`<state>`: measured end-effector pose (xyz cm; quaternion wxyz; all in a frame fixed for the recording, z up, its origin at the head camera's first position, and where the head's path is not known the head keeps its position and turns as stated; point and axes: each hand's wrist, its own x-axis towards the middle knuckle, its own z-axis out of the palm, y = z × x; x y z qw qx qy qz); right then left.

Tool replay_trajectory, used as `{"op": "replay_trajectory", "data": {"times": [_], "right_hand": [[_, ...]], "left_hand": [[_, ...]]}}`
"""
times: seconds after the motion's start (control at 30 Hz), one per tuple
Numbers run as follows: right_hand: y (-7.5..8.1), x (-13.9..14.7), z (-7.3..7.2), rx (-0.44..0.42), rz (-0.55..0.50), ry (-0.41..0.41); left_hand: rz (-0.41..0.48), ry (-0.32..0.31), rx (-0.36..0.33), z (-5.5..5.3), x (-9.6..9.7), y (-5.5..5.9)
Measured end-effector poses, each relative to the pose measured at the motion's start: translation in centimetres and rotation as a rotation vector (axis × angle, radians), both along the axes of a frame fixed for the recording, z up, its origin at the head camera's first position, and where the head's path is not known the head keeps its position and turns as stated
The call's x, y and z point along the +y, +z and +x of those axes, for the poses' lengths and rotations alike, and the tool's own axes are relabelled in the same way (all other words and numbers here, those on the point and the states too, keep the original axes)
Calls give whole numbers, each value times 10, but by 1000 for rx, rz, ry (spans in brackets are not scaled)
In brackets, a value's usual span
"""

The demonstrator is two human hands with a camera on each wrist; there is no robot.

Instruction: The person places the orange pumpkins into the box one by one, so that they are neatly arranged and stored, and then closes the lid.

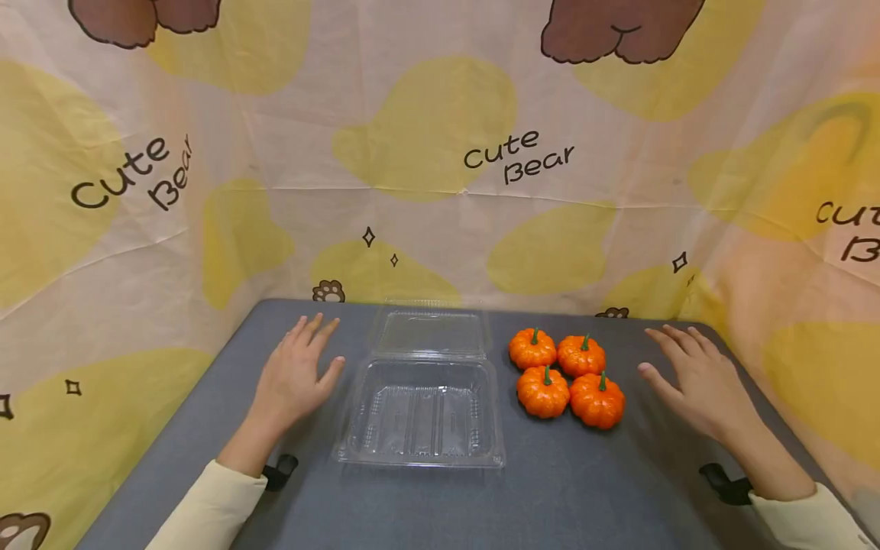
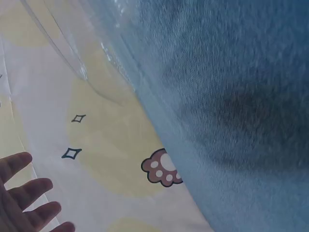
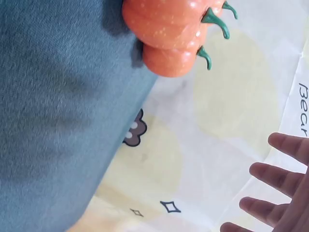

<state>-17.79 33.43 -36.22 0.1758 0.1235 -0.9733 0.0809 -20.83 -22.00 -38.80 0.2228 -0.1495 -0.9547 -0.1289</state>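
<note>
A clear plastic clamshell box [image 1: 422,451] lies with its lid [image 1: 431,334] folded back toward the far edge, and no contents show inside it. Left of the box is my left hand [image 1: 294,376], fingers spread and holding nothing. To the right of the box, several small orange pumpkins [image 1: 543,392] with green stems sit bunched together. My right hand [image 1: 697,380] is on the far side of them, fingers extended and apart from the pumpkins. In the right wrist view, orange pumpkins [image 3: 169,60] appear at the top, away from the fingers [image 3: 275,176].
A grey cloth-covered table [image 1: 550,496] carries everything. Behind it and along both sides hangs a printed curtain [image 1: 426,153] with yellow patches and lettering, close to the table's edges. Dark straps [image 1: 280,472] show at both wrists.
</note>
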Motion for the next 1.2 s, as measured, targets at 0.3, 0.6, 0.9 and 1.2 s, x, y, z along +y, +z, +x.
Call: {"op": "replay_trajectory", "data": {"times": [0.3, 0.6, 0.9, 1.2], "right_hand": [[-7, -13, 2, -18, -141, 63], [-22, -22, 2, -147, -366, 30], [-37, -26, 1, -271, -502, -12], [-49, -31, 2, -333, -545, 0]], "left_hand": [[275, -69, -206, 10, 10, -8], [478, -82, -385, 15, 19, -18], [530, -49, -468, 18, 27, -26], [624, -19, -511, 19, 29, -36]]}}
